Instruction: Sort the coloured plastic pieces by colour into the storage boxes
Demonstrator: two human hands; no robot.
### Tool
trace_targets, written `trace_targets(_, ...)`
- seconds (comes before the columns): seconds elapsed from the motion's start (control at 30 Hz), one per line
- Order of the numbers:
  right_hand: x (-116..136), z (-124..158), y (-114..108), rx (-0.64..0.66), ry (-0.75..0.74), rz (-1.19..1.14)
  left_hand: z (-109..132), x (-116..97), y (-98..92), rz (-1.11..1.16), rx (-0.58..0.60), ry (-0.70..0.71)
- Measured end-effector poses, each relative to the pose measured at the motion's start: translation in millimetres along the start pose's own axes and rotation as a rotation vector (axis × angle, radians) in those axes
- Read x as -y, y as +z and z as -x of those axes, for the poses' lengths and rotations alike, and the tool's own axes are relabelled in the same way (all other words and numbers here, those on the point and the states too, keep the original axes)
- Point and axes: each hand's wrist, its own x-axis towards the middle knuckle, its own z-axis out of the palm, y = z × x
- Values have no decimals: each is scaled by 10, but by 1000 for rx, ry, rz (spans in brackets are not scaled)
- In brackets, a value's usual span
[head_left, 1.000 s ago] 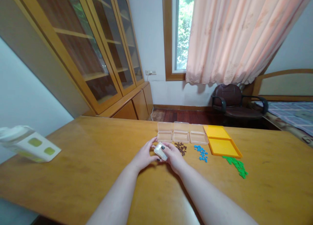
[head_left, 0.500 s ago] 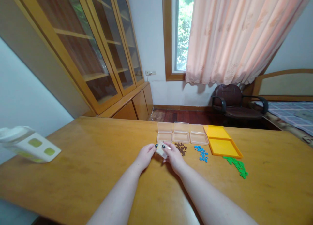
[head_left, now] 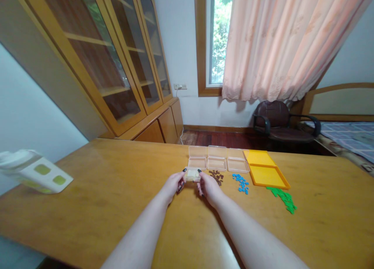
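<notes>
Both of my hands hold a small clear plastic box (head_left: 192, 175) with pale pieces inside, low over the wooden table (head_left: 111, 191). My left hand (head_left: 174, 183) grips its left end with fingers curled. My right hand (head_left: 209, 185) grips its right end the same way. Just beyond stand three open clear boxes (head_left: 217, 161) in a row. A heap of brown pieces (head_left: 216, 176) lies right of my right hand.
Blue pieces (head_left: 240, 181) and green pieces (head_left: 284, 198) lie in loose heaps to the right, beside an open yellow case (head_left: 264, 169). A white and green carton (head_left: 36, 172) sits at the table's left edge. A dark armchair (head_left: 277, 123) stands past the table.
The small box has turned from tilted to level and moved slightly away from me, toward the row of open boxes. Both hands shifted from pinching it to gripping its ends.
</notes>
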Motion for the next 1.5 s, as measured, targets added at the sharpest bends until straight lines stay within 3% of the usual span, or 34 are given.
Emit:
trace_targets(0.27,69,88,11,50,51,-35,-56,108,-36,119,83,-59)
trace_targets(0.63,95,98,0,91,71,-71,67,-76,40,62,114,-197)
trace_targets(0.9,82,93,-9,93,73,-78,61,-74,80,77,48,-199)
trace_targets(0.97,74,80,-13,87,47,-123,24,-82,19,69,-27,-190)
trace_targets(1.03,68,62,-24,77,49,-186,-17,-105,-107,-34,-195,-122)
trace_targets(1.13,66,43,-39,67,80,-244,-58,-157,-365,-493,-473,98)
trace_targets(1.2,70,41,-41,65,87,-246,-65,-188,-516,-730,-552,65)
trace_targets(1.33,82,49,-34,55,93,-249,-49,-202,-667,-991,-570,-65)
trace_targets(1.5,75,39,-38,59,92,-277,12,-215,-671,-1133,-610,-139)
